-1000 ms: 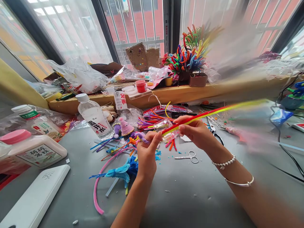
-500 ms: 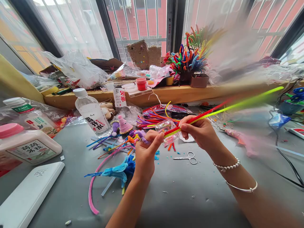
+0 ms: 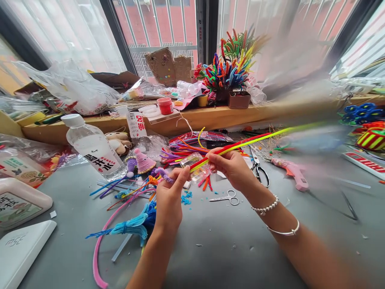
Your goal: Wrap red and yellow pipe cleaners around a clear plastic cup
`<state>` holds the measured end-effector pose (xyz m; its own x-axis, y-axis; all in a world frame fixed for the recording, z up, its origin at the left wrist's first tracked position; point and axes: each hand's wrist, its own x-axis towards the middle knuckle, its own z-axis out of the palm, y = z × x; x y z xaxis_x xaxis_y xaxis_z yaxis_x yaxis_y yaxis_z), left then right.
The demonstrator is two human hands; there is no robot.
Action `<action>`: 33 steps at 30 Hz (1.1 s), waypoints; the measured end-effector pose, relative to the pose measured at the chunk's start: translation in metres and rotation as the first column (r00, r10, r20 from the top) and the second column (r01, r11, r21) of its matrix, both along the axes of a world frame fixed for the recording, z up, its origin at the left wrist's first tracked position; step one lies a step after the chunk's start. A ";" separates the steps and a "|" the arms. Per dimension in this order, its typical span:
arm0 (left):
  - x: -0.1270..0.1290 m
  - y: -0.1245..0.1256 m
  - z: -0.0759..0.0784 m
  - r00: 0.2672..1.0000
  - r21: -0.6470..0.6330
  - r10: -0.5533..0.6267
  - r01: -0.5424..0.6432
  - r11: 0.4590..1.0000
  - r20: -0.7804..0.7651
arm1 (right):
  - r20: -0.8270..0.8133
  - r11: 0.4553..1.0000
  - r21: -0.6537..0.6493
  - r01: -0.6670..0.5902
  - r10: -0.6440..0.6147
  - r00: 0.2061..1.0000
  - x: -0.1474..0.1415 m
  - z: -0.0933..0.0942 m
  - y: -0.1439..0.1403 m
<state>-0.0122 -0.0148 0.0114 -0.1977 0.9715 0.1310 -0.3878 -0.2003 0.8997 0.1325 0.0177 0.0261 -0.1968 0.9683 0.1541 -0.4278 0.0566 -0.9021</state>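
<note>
A red pipe cleaner (image 3: 236, 145) and a yellow-green pipe cleaner (image 3: 255, 139) lie side by side in both hands, slanting up to the right with far ends blurred. My left hand (image 3: 170, 196) pinches their near ends between thumb and fingers. Slightly farther along, my right hand (image 3: 233, 166) grips the same pair, closed around them. Behind the hands is a clear plastic container (image 3: 197, 173), partly covered by them. A curled purple fuzzy piece (image 3: 164, 175) appears at the left fingers; whether it touches them I cannot tell. Below the right hand lie small scissors (image 3: 225, 198).
Left of the hands are a blue pipe-cleaner bundle (image 3: 132, 228), a curved pink strip (image 3: 95, 261) and a water bottle (image 3: 98, 150). To the right lie black-handled scissors (image 3: 261, 174) and a pink glue gun (image 3: 293, 170). Loose pipe cleaners (image 3: 183, 149) spread behind; a cluttered wooden ledge (image 3: 192, 123) runs along the window.
The view has swung right, so the table items sit farther left in the picture. Black-handled scissors and the glue gun show more clearly. Both hands still hold the two pipe cleaners.
</note>
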 end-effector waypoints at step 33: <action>-0.004 0.010 0.004 0.960 -0.149 0.235 -0.213 0.966 0.152 | 0.987 0.952 0.151 -0.266 -0.132 0.090 0.075 -0.048 -0.049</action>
<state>-0.0160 -0.0047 0.0153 -0.4206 0.9061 -0.0466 -0.4934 -0.1854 0.8498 0.2071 -0.0315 -0.0219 -0.4232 0.9052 -0.0399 0.8123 0.3595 -0.4592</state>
